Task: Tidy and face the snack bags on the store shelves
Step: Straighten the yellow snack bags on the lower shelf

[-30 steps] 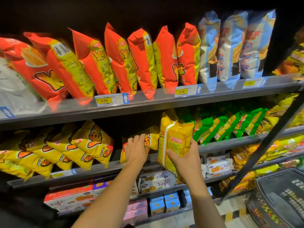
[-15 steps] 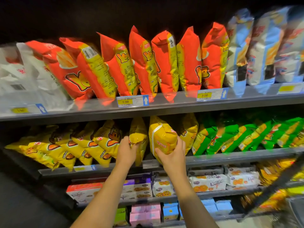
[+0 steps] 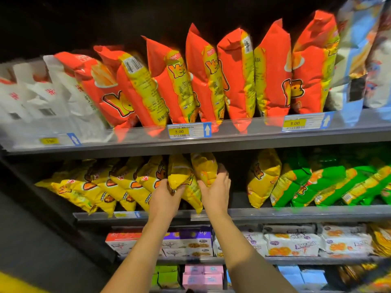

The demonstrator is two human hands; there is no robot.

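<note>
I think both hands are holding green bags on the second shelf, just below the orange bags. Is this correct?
Not quite: the bags are yellow, not green. The head view shows the left hand and the right hand holding yellow bags on the second shelf, just below the orange bags. The green bags sit further right, untouched.

Retail shop interior. Tiered metal shelving (image 3: 232, 138) is stocked with repeated packaged goods: orange snack bags (image 3: 237, 81) ranked at 12 o'clock, yellow bags (image 3: 101, 187) at 8 o'clock, green bags (image 3: 330, 182) at 3 o'clock and boxed biscuits (image 3: 190, 244) at 6 o'clock. Price labels (image 3: 189, 130) marked 3.00, with barcodes and upward arrows, are fixed along the upper shelf rail.
</note>
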